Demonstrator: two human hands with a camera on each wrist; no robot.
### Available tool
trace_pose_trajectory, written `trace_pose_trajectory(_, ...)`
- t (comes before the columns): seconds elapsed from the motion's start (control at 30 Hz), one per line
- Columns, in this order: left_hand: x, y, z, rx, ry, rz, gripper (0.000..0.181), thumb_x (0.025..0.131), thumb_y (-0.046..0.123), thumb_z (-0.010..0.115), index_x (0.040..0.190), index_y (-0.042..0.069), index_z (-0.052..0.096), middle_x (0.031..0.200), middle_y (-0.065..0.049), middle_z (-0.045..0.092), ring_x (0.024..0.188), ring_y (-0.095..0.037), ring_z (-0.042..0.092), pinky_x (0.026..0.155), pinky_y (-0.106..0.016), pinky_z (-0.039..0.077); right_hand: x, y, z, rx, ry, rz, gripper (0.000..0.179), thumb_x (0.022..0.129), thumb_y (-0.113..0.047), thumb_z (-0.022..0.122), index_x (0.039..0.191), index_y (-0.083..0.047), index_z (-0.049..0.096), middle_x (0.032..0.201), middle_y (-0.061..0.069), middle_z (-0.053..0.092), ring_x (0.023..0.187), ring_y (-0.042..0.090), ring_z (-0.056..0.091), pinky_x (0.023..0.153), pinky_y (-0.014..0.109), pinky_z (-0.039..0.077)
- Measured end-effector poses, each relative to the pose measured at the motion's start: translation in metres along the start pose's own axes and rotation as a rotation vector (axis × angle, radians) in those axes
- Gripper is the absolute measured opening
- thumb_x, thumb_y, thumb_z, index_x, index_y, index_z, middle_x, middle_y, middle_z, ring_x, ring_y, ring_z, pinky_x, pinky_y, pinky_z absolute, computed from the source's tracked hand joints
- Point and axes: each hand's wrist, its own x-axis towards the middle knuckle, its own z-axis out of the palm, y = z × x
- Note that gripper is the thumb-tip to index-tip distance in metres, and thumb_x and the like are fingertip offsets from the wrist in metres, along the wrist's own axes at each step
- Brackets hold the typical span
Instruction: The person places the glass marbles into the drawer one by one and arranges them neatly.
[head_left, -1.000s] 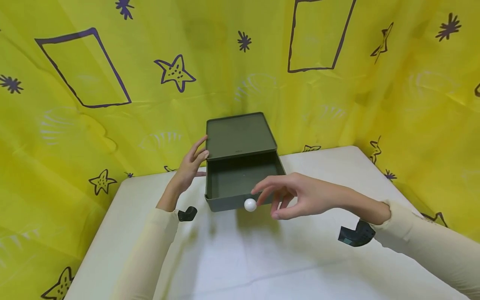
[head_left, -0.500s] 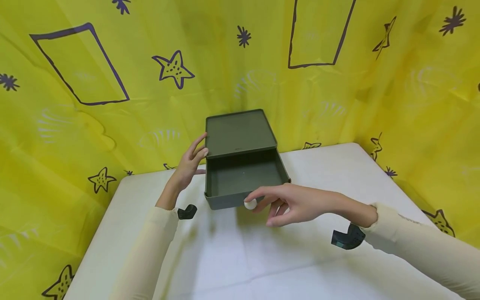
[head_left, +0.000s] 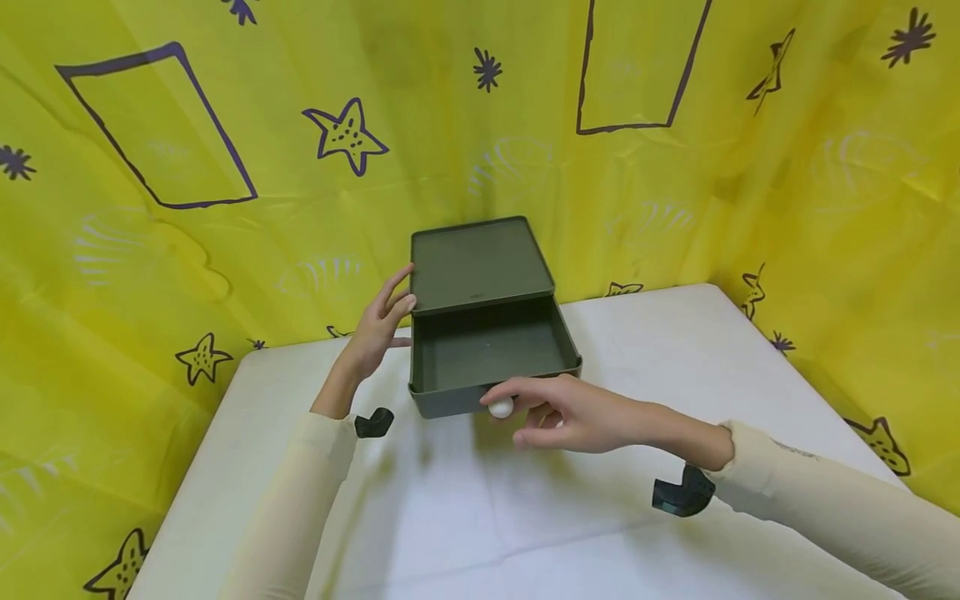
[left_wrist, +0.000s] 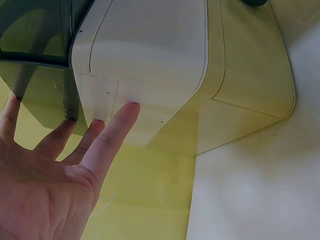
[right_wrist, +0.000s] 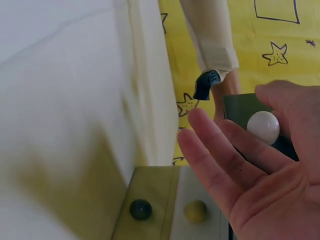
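Note:
A dark green drawer (head_left: pixel 450 403) stands pulled out below the flat green top (head_left: pixel 480 262) of a small stacked cabinet. Its round white knob (head_left: pixel 500 407) sits on the front. My right hand (head_left: pixel 592 414) has its index finger curled over this knob; in the right wrist view the knob (right_wrist: pixel 263 127) lies between two fingers, the others spread apart from it. My left hand (head_left: pixel 370 335) rests against the cabinet's left side, fingers extended. Up close in the left wrist view, fingertips (left_wrist: pixel 131 109) touch the white tier (left_wrist: pixel 150 55) and the green one above it.
Lower tiers carry a dark green knob (right_wrist: pixel 140 209) on yellow and a yellow knob (right_wrist: pixel 195 211) on white. A white table (head_left: pixel 660 358) lies beneath. Yellow patterned curtain (head_left: pixel 450 150) hangs close behind the cabinet.
My right hand has moved leftward and slightly down, bringing its index finger over the white knob. The drawer stays pulled out, and my left hand holds its place.

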Motion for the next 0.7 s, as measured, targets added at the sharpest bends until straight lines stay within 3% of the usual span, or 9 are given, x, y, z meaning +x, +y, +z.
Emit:
trace_pose_trajectory(0.23, 0.0, 0.0, 0.0, -0.003, 0.001, 0.003, 0.06, 0.107, 0.032, 0.051, 0.162, 0.036, 0.029, 0.167, -0.012, 0.024, 0.151, -0.033, 0.029, 0.101, -0.074, 0.04, 0.004, 0.002, 0.008, 0.026, 0.117, -0.055, 0.03, 0.104, -0.009, 0.061, 0.134, -0.008, 0.062, 0.099, 0.001, 0.073, 0.081, 0.013, 0.074, 0.075, 0.036, 0.062)
trace_pose_trajectory(0.43, 0.0, 0.0, 0.0, 0.001, -0.005, -0.004, 0.06, 0.106, 0.033, 0.051, 0.162, 0.036, 0.029, 0.167, -0.011, 0.025, 0.151, -0.031, 0.029, 0.1, -0.073, 0.042, 0.007, 0.006, 0.011, 0.005, 0.189, -0.063, 0.025, 0.103, -0.007, 0.061, 0.127, -0.01, 0.066, 0.098, -0.001, 0.074, 0.074, 0.012, 0.073, 0.067, 0.034, 0.061)
trace_pose_trajectory(0.7, 0.0, 0.001, 0.0, -0.009, 0.001, -0.004, 0.061, 0.105, 0.034, 0.053, 0.162, 0.037, 0.03, 0.167, -0.01, 0.025, 0.151, -0.03, 0.029, 0.1, -0.073, 0.042, 0.011, 0.01, 0.007, 0.005, 0.188, -0.055, 0.025, 0.103, -0.007, 0.06, 0.128, -0.011, 0.066, 0.101, -0.001, 0.075, 0.074, 0.012, 0.074, 0.066, 0.038, 0.061)
